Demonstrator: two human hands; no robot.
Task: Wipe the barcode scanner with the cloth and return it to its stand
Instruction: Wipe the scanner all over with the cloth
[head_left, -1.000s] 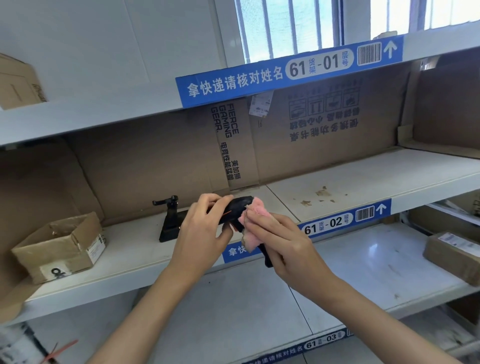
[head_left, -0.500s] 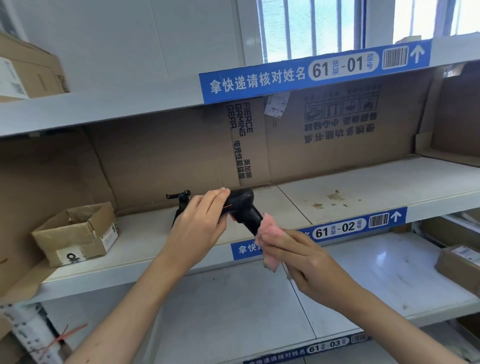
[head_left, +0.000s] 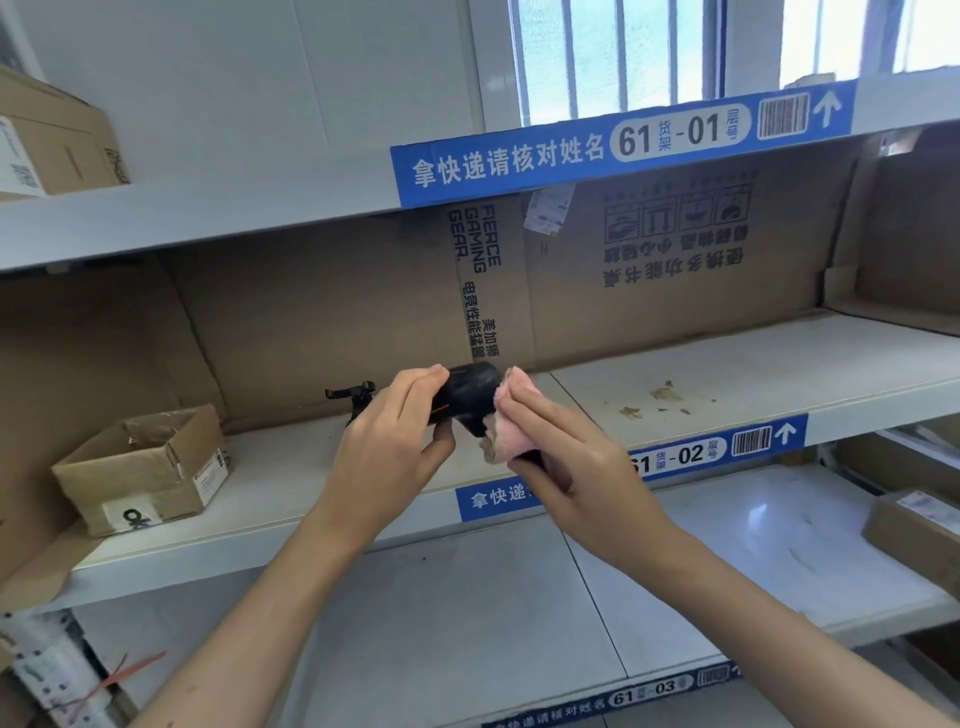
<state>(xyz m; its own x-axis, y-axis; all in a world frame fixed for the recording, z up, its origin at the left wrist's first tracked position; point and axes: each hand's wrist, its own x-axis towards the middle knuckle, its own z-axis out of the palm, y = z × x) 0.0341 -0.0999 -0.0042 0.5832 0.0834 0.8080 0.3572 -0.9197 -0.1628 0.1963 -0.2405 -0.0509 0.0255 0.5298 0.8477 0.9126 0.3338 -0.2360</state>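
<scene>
The black barcode scanner is held up in front of the middle shelf, between the two hands. The left hand is clamped on the scanner's left side, fingers over the top and thumb underneath. The right hand is closed on a pink cloth and presses it against the scanner's right side and handle, so the cloth touches the scanner and hides the lower part of it. The hands are close together, with only the scanner's dark head showing between them.

Just behind the left hand, the black stand sits on the middle shelf with nothing on it; only its top bracket shows, the rest hidden by the hand. Well to the left on the same shelf lies an open cardboard box. A blue label runs along the shelf's front edge, partly covered by the right hand.
</scene>
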